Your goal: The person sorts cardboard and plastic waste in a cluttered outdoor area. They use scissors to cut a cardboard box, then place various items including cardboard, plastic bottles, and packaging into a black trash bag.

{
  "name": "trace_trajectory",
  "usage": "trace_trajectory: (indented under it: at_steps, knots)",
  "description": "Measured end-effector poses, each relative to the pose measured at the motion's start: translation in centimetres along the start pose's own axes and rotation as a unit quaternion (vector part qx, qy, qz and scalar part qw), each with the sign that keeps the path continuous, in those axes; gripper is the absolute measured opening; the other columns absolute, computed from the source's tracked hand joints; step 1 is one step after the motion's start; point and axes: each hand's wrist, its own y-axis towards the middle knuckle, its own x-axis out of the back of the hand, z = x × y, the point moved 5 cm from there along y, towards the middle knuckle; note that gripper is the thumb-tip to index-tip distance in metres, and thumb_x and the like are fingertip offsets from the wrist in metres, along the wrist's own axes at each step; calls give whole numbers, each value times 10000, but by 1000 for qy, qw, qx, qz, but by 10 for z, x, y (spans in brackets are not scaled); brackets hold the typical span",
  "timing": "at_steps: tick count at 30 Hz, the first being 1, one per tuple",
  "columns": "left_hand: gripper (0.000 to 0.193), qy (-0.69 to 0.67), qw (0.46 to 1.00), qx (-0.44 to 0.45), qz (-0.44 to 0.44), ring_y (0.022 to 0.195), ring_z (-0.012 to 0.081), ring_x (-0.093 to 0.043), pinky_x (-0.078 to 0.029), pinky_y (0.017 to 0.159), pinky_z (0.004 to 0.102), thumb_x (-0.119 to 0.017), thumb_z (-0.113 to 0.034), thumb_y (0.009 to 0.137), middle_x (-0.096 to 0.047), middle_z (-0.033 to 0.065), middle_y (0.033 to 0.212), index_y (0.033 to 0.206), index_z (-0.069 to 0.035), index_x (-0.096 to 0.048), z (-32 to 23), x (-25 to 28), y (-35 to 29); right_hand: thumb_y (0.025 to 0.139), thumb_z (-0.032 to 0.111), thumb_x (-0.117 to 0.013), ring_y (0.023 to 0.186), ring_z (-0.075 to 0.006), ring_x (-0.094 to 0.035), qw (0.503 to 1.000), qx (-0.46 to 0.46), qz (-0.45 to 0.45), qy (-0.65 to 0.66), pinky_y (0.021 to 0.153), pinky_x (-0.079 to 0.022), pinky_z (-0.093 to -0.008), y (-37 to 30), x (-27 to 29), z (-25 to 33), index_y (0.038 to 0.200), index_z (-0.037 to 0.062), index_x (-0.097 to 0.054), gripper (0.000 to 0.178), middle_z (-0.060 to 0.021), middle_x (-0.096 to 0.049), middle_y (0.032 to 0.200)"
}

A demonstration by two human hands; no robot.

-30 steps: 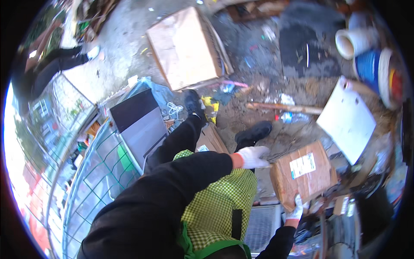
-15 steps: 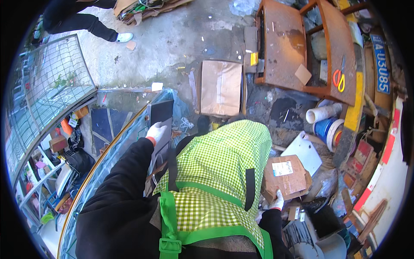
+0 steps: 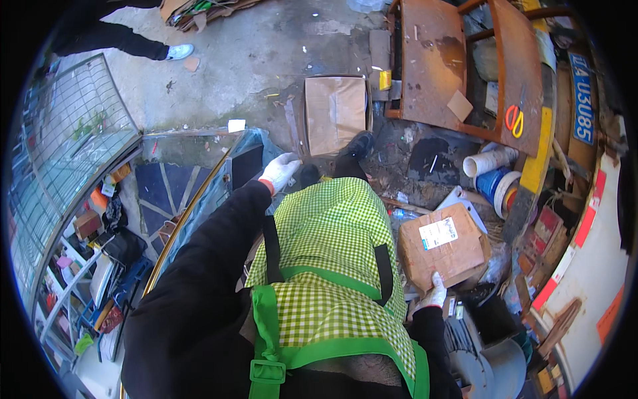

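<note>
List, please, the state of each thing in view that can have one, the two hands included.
Left hand: gloved, open, holding nothing visible.
Right hand: gloved, gripping the labelled cardboard box.
Labelled cardboard box: held, white label facing up.
Larger cardboard box: on the ground; open or closed unclear.
Scissors: lying on brown wooden furniture.
Checked apron: worn.
Green buckle: strap threaded through.

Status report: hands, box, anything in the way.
Right hand gripping labelled cardboard box. Left hand out ahead, seemingly empty. Another carton on the ground ahead, beside a shoe.
</note>
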Motion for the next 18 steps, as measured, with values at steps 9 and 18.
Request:
trace_trajectory:
  at_steps: [9, 18]
  knots:
    - [392, 171, 984, -43, 38, 1118, 324, -617, -458, 969, 369, -608, -290, 892, -664, 212, 1157, 1141, 8, -658, 102, -17, -66, 884, 294, -679, 983, -301, -646, 978, -155, -17, 135, 879, -523, -501, -15, 111, -177, 1134, 128, -608, 309, -81, -668, 1078]
    - [398, 224, 971, 81, 27, 972, 250, -669, -507, 866, 346, -607, -326, 880, -700, 158, 1075, 1123, -20, -687, 97, 29, -71, 922, 126, -657, 771, -154, -632, 977, -164, 63, 121, 758, -550, -310, 82, 104, -221, 1078, 27, -673, 185, -52, -691, 945]
